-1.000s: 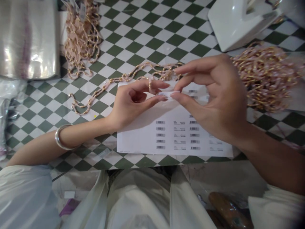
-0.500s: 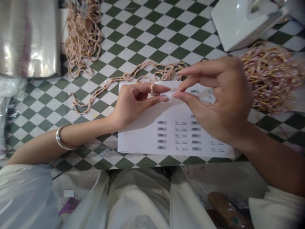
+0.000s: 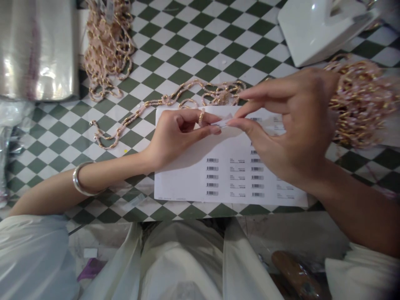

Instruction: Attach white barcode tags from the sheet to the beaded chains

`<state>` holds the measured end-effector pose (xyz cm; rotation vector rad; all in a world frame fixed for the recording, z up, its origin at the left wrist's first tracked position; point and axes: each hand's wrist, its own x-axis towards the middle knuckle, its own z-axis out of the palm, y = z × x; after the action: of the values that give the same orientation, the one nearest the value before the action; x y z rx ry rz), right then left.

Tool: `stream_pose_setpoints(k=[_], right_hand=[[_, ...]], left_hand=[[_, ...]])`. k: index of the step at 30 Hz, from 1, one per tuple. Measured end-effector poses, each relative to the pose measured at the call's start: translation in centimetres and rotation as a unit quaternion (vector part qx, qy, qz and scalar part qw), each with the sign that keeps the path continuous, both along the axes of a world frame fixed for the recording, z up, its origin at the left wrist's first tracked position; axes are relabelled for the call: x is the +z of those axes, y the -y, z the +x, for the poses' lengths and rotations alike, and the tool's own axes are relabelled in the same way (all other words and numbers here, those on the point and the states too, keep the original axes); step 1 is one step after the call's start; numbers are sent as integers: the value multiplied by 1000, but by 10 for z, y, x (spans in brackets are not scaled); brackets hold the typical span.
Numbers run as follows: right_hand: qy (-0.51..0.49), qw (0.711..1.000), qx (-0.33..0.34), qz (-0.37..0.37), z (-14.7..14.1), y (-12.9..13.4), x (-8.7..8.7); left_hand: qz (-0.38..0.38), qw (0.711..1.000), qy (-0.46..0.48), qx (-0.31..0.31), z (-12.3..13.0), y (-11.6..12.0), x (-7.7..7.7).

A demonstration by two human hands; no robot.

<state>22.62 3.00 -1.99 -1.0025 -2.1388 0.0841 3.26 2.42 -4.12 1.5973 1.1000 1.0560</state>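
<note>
My left hand (image 3: 181, 135) is closed in a pinch on one end of a small white label (image 3: 222, 123), above the barcode sheet. A short loop of pink and gold beads (image 3: 201, 118) crosses its index finger; whether it is a ring or part of a strand I cannot tell. My right hand (image 3: 287, 121) pinches the label's other end between thumb and fingertips. Beneath both hands lies a white sheet of barcode labels (image 3: 181, 183). Just behind it, a pink and gold bead necklace (image 3: 140, 110) stretches leftward over the checked table.
A heap of bead strands (image 3: 364, 104) lies at the right, near a white stand-like object (image 3: 300, 33). Another bunch of strands (image 3: 108, 50) is at the back left, beside a stack of clear plastic bags (image 3: 53, 54). The table's front edge (image 3: 193, 212) runs close to my lap.
My right hand has shifted slightly to the right, and a translucent piece of the label shows more raised between the fingers. The left hand has barely moved.
</note>
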Motion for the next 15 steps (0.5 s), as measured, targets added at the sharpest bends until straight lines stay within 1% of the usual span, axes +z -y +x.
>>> stream_pose_setpoints(k=[3, 7, 12, 15], right_hand=[[-5, 1000, -1, 12, -1, 0, -1], [1, 1000, -13, 4, -1, 1, 0], [26, 999, -38, -6, 0, 1, 0], [30, 999, -39, -6, 0, -1, -2]], left_hand=[[-7, 1000, -4, -3, 0, 1, -1], [-19, 1000, -14, -7, -1, 1, -2], [3, 1000, -21, -24, 0, 0, 1], [5, 999, -25, -29, 0, -1, 3]])
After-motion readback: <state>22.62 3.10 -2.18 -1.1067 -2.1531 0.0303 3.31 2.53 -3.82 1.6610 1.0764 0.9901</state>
